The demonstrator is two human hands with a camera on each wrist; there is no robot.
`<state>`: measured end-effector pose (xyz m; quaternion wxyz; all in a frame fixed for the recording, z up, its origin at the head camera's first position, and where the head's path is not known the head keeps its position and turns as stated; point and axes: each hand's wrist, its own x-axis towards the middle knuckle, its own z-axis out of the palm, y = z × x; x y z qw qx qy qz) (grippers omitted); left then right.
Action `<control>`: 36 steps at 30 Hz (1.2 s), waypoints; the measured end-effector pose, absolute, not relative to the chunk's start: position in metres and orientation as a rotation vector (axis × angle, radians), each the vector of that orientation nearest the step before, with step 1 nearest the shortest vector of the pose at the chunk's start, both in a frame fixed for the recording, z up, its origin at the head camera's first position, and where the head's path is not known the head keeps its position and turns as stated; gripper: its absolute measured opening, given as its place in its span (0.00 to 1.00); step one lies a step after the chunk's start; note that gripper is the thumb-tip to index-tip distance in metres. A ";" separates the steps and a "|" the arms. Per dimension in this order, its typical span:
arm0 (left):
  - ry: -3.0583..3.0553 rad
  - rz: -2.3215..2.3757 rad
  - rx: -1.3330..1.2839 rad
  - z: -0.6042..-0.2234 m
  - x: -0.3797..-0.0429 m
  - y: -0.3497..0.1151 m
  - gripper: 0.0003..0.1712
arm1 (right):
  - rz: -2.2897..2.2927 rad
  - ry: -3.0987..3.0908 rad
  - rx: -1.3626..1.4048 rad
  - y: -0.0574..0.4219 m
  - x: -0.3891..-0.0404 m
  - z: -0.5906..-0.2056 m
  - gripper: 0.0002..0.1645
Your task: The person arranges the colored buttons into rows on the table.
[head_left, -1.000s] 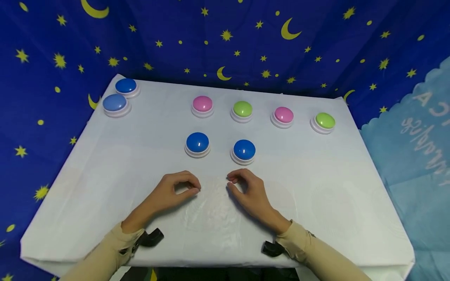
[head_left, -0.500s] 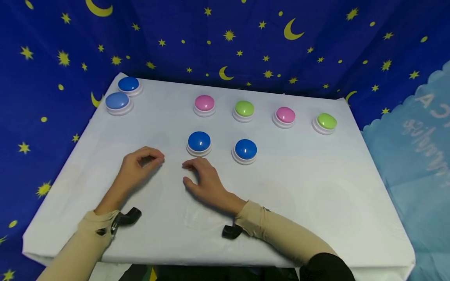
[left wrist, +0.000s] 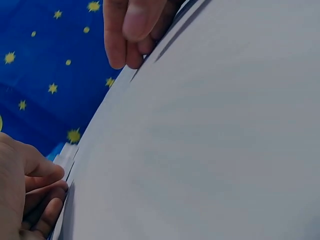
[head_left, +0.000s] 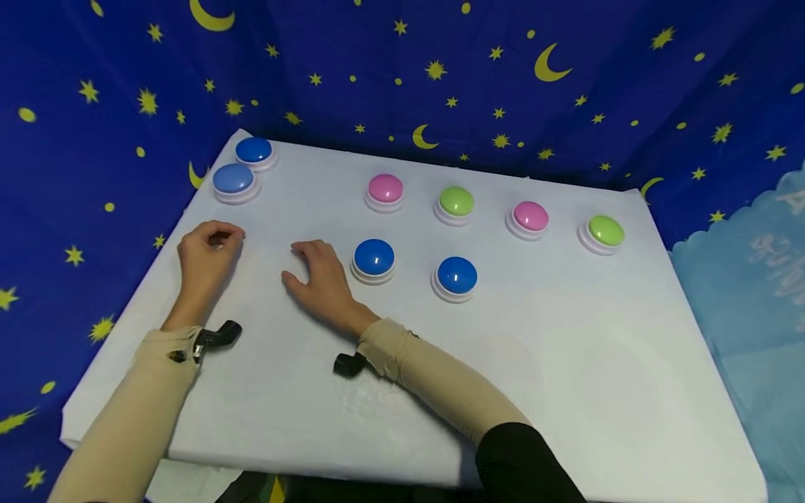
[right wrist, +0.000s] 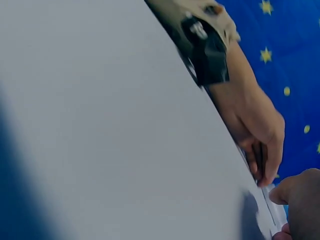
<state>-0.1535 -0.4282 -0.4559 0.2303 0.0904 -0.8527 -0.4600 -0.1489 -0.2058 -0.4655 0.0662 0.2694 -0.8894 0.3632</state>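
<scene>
At the far left of the head view you have a dark blue curtain (head_left: 88,175) with yellow stars and moons, and your left sleeve (head_left: 119,419) comes up from the lower left corner. Your left hand (head_left: 207,258), left of center, has its fingers loosely bent and the thumb drawn close to them; you have hold of nothing that shows. Just above it in the frame, apart from it, sits the light blue button (head_left: 233,179), with a darker blue button (head_left: 254,149) close behind at the table's upper left corner. Your right hand (head_left: 323,283) is a little left of center, thumb spread well away from slightly bent fingers, nothing held. Whether either hand touches the white table (head_left: 597,391), you cannot tell.

Just right of that hand is the middle blue button (head_left: 374,258), near but apart. Further right along the upper middle run a pink button (head_left: 386,188), a green button (head_left: 456,201), another blue button (head_left: 457,275) below it, a second pink button (head_left: 531,216) and a second green button (head_left: 606,230). A pale blue cloth (head_left: 748,307) hangs at the right edge.
</scene>
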 end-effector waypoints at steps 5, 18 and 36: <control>-2.287 -1.247 0.297 -0.452 -0.173 -0.444 0.10 | 1.082 -2.700 0.709 -0.236 -0.182 -0.463 0.29; -2.288 -1.213 0.442 -0.450 -0.203 -0.453 0.23 | 1.023 -2.782 0.629 -0.284 -0.242 -0.462 0.33; -2.545 -1.155 0.326 -0.450 -0.221 -0.468 0.42 | 0.905 -2.875 0.717 -0.314 -0.272 -0.458 0.45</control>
